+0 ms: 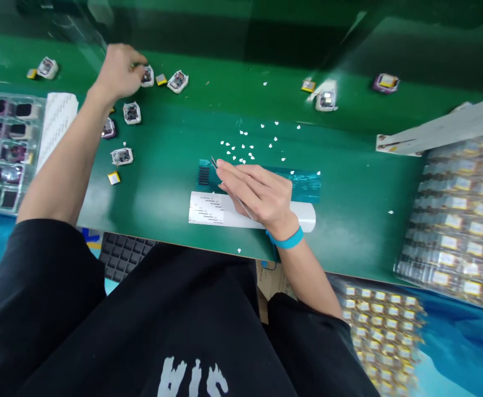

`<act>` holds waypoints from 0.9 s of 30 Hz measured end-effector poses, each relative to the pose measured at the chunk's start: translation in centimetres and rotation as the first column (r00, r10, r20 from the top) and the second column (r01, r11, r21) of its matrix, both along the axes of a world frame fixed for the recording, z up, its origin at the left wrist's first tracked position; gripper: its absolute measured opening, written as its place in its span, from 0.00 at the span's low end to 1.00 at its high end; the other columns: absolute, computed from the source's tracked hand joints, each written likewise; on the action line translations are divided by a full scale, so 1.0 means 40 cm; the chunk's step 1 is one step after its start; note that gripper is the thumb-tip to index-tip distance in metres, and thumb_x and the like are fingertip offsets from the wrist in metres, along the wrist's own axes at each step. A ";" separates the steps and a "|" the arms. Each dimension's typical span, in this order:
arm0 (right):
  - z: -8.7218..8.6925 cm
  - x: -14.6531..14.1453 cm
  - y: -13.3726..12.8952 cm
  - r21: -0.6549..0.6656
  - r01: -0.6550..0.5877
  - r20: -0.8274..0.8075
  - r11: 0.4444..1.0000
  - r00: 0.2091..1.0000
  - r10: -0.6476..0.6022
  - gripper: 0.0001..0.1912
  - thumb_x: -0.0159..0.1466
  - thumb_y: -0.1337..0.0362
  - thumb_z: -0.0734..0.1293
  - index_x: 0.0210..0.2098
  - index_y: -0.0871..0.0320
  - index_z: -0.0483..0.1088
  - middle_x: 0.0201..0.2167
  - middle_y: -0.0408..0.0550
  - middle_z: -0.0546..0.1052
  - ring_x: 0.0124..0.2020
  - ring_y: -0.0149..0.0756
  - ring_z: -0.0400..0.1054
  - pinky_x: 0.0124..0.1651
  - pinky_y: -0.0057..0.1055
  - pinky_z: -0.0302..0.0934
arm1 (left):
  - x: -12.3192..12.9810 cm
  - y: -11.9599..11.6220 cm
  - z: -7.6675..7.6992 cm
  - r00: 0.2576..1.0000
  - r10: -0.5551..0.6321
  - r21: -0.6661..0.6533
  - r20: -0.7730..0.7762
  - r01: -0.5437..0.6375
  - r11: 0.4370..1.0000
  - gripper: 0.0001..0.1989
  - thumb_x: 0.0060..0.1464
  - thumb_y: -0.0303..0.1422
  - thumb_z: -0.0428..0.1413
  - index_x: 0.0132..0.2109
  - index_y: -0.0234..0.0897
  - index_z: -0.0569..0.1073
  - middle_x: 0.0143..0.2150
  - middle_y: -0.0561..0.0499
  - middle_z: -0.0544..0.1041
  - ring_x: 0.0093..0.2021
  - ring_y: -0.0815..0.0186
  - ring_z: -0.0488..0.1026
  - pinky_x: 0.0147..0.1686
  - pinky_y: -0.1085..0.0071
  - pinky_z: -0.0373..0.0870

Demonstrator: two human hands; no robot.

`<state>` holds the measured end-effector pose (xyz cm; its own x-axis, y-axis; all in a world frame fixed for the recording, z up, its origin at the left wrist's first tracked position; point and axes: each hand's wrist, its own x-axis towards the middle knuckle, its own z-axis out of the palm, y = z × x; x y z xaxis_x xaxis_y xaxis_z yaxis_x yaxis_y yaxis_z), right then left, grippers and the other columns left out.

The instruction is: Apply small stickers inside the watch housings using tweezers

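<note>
My left hand [122, 71] is at the upper left, its fingers closed on a white device casing [148, 76] with electronics inside. A small yellow battery [161, 80] and another open white casing [178, 81] lie just right of it. Near the centre, my right hand [258, 193] grips metal tweezers [245, 207], their tips above a teal film strip [305, 184] with black pieces at its left end. Below that strip lies a white printed sheet [207, 208], partly covered by my right hand. Small white dots [243, 146] are scattered above the strip.
Clear trays of parts [7, 149] stand at the left edge. More casings [132, 113] lie near my left forearm. Stacked battery trays [456, 220] and a white bracket [444, 124] are at the right. Further batteries [382, 331] sit below the table edge.
</note>
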<state>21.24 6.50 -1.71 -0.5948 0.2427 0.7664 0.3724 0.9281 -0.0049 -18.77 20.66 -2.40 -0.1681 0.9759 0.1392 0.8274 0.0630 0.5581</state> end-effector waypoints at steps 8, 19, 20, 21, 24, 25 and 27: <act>-0.004 -0.009 -0.009 -0.182 -0.056 -0.136 0.982 0.990 0.031 0.20 0.72 0.71 0.65 0.62 0.56 0.71 0.52 0.49 0.85 0.52 0.38 0.79 0.50 0.35 0.77 | 0.097 -0.118 0.048 0.989 0.118 0.058 0.090 -0.123 0.991 0.22 0.53 0.43 0.74 0.34 0.43 0.67 0.28 0.59 0.66 0.31 0.73 0.59 0.50 0.59 0.72; 0.000 -0.029 -0.026 -0.411 0.127 -0.167 0.903 0.963 -0.212 0.12 0.73 0.61 0.68 0.55 0.55 0.69 0.30 0.36 0.79 0.22 0.24 0.71 0.26 0.22 0.64 | 0.519 -0.429 0.105 0.533 -0.108 0.012 0.839 0.182 0.983 0.24 0.54 0.55 0.68 0.45 0.42 0.76 0.32 0.53 0.81 0.30 0.63 0.80 0.30 0.66 0.76; -0.002 -0.032 -0.026 -0.409 0.133 -0.174 0.903 0.960 -0.220 0.12 0.72 0.61 0.68 0.54 0.54 0.69 0.30 0.36 0.79 0.23 0.24 0.71 0.27 0.23 0.65 | 0.526 -0.439 0.108 0.515 -0.075 -0.014 0.854 0.167 0.986 0.23 0.52 0.53 0.69 0.44 0.42 0.76 0.32 0.53 0.81 0.31 0.63 0.80 0.31 0.67 0.76; -0.004 -0.034 -0.026 -0.405 0.136 -0.180 0.904 0.958 -0.225 0.12 0.72 0.62 0.68 0.54 0.54 0.69 0.30 0.37 0.78 0.24 0.25 0.72 0.27 0.24 0.65 | 0.530 -0.446 0.109 0.498 -0.056 -0.024 0.865 0.153 0.988 0.22 0.51 0.50 0.71 0.44 0.42 0.76 0.33 0.53 0.81 0.32 0.63 0.81 0.32 0.67 0.77; -0.007 -0.037 -0.026 -0.390 0.142 -0.182 0.910 0.957 -0.227 0.10 0.72 0.65 0.67 0.52 0.54 0.70 0.31 0.38 0.78 0.27 0.27 0.73 0.28 0.26 0.66 | 0.532 -0.457 0.103 0.468 -0.061 -0.003 0.882 0.133 0.991 0.20 0.51 0.46 0.72 0.43 0.42 0.74 0.35 0.53 0.82 0.34 0.63 0.82 0.36 0.67 0.81; -0.007 -0.038 -0.026 -0.381 0.147 -0.172 0.913 0.959 -0.226 0.10 0.71 0.66 0.67 0.52 0.54 0.70 0.32 0.39 0.80 0.27 0.28 0.74 0.27 0.26 0.66 | 0.532 -0.461 0.100 0.471 -0.065 0.001 0.880 0.134 0.991 0.19 0.52 0.45 0.71 0.43 0.42 0.74 0.35 0.53 0.82 0.34 0.63 0.83 0.36 0.67 0.81; -0.007 -0.041 -0.027 -0.359 0.157 -0.149 0.920 0.963 -0.223 0.10 0.71 0.67 0.67 0.52 0.53 0.70 0.34 0.41 0.82 0.28 0.29 0.76 0.27 0.26 0.66 | 0.534 -0.468 0.094 0.503 -0.074 0.006 0.861 0.134 0.991 0.17 0.55 0.44 0.69 0.45 0.41 0.75 0.35 0.52 0.83 0.33 0.63 0.83 0.36 0.68 0.81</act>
